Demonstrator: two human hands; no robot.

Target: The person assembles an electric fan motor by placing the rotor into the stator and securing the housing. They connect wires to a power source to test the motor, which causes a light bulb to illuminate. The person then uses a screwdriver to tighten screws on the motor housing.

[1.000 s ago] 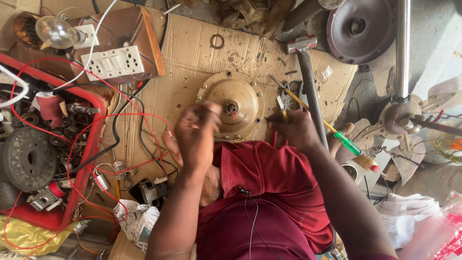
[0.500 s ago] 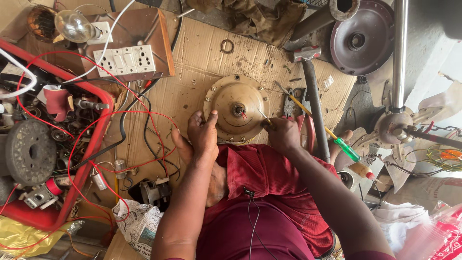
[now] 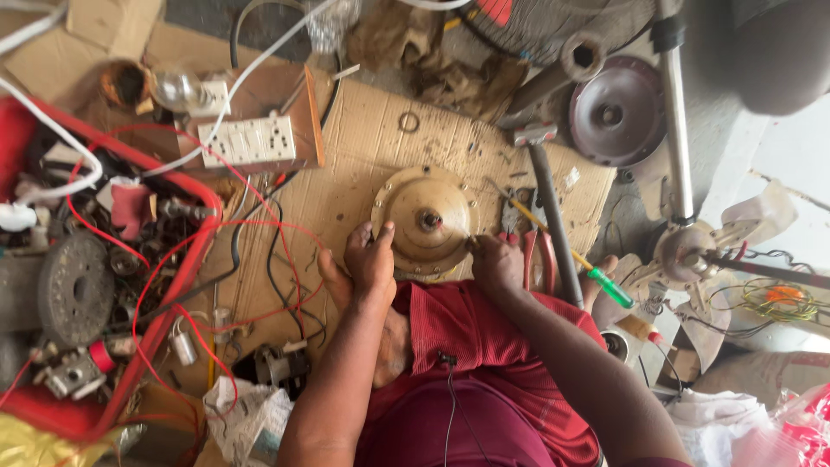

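Steadying brass-coloured motor cover [image 3: 428, 220] on cardboard sheet [image 3: 363, 164], centre of scene. Left hand [image 3: 370, 259] pressed on near-left rim, fingers together. Right hand [image 3: 497, 264] closed at near-right rim; pinching something, cannot tell what. Probably working rim fasteners; next move likely needs firm hold, fine fingertip control.

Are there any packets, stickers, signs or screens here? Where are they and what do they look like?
No signs or screens show.
Crumpled printed paper: bottom, left of the left hand's arm; white with dark print.
Yellow plastic bag: bottom left corner; shiny, wrinkled.
Clear wrapper with red print: bottom right corner; crinkled.
Flattened cardboard: under the round brass-coloured fan cover that both hands, the right hand too, touch; plain brown.
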